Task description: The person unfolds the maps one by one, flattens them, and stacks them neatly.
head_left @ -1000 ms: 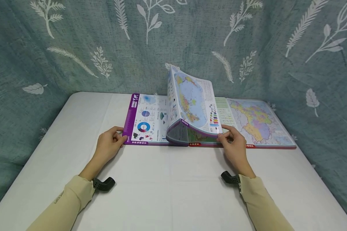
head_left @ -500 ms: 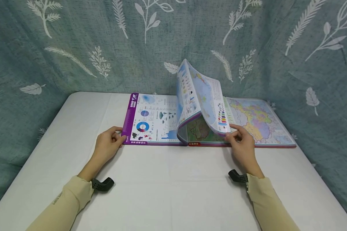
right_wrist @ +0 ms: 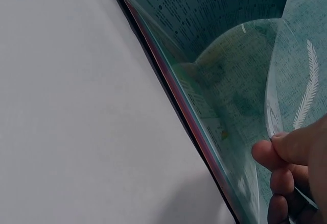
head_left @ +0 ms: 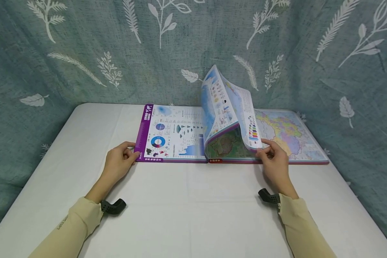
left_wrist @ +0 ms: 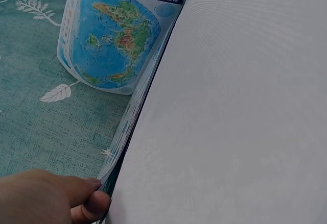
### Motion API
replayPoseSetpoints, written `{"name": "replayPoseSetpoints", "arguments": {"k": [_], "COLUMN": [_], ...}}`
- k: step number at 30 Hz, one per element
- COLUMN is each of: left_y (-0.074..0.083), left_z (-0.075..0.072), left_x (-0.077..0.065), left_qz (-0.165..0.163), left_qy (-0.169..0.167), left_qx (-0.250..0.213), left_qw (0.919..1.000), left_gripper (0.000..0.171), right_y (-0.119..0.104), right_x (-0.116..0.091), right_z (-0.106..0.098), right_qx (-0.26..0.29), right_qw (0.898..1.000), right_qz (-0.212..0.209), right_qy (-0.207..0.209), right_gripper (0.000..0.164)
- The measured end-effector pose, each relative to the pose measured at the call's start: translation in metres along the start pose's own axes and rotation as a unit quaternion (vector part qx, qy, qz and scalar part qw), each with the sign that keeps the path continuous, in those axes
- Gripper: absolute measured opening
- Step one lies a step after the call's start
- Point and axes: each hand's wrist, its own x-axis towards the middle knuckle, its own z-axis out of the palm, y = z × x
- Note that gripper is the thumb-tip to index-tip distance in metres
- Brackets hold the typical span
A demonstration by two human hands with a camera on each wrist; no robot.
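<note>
A laminated fold-out map lies spread across the table. Its purple-edged panel (head_left: 174,132) with charts is flat at the left. My left hand (head_left: 118,161) pinches that panel's lower left corner; in the left wrist view, thumb and fingers (left_wrist: 84,191) meet at the edge. A raised, bent map leaf (head_left: 224,102) stands up in the middle, its fold pointing upward. My right hand (head_left: 275,165) pinches the leaf's lower right corner between thumb and finger, also seen in the right wrist view. Beneath the leaf a green map panel (head_left: 227,145) partly shows.
A panel with a coloured map (head_left: 287,134) lies flat at the right, partly behind my right hand. The white tabletop (head_left: 190,208) spreads in front. A green curtain (head_left: 135,79) with white leaf prints hangs behind the table.
My right hand has moved to the right, drawing the leaf's corner along. The fold has risen and shifted right, and more of the chart panel and green panel shows. My left hand stays nearly still.
</note>
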Motion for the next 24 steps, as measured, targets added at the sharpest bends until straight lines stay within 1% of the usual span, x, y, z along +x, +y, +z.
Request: {"name": "replayPoseSetpoints", "arguments": {"k": [4, 11, 17, 24], "left_y": [0.001, 0.001, 0.000, 0.001], "left_z": [0.001, 0.001, 0.000, 0.001], "left_x": [0.000, 0.000, 0.000, 0.000], "left_qz": [-0.003, -0.014, -0.008, -0.005], "left_qy": [-0.002, -0.007, -0.004, -0.005], "left_qx": [-0.001, 0.005, 0.003, 0.002], "left_qw": [1.0000, 0.9999, 1.0000, 1.0000], "left_gripper": [0.035, 0.036, 0.035, 0.034], "right_y": [0.006, 0.016, 0.026, 0.036], "right_x": [-0.001, -0.003, -0.002, -0.002], "right_z": [-0.004, -0.016, -0.026, -0.037], "right_qx": [-0.007, -0.017, -0.002, -0.014], "right_qw": [1.000, 0.999, 0.999, 0.998], "right_qz": [0.004, 0.029, 0.045, 0.059], "right_qy": [0.004, 0.013, 0.028, 0.021], "right_gripper": [0.037, 0.037, 0.029, 0.025]}}
